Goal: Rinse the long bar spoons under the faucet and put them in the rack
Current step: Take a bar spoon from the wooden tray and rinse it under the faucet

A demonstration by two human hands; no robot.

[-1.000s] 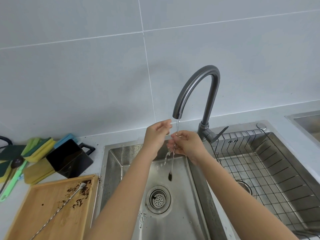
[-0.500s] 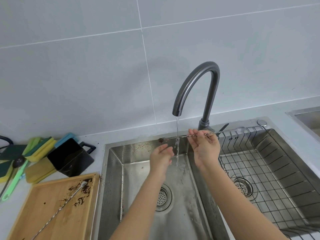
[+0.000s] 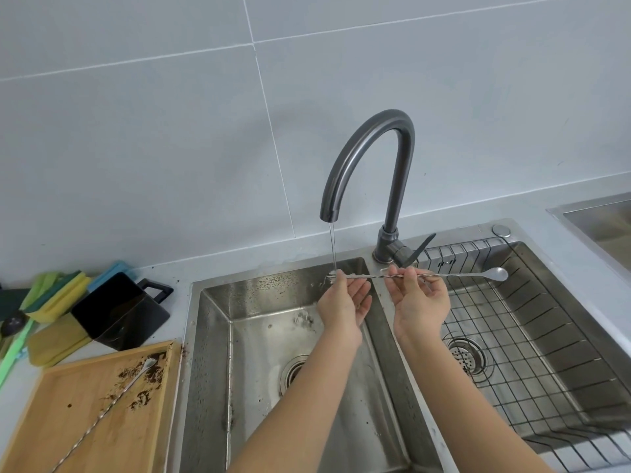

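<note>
Fingers point(image 3: 408, 275) of both hands pinch the bar spoon point(image 3: 420, 275) level; thin, stiff, likely slippery wet, best gripped mid-shaft.

We see a wall point(image 3: 170, 131) of big pale grey tiles with thin white lines between them. Below it runs a light grey counter point(image 3: 580, 206). A shiny steel double sink point(image 3: 211, 336) sits in the counter.

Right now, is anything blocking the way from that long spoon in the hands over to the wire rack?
Nothing visible does. The bar spoon, held level by the left hand and right hand, already has its bowl end above the wire rack in the right basin. The rack below shows only bare wire.
</note>
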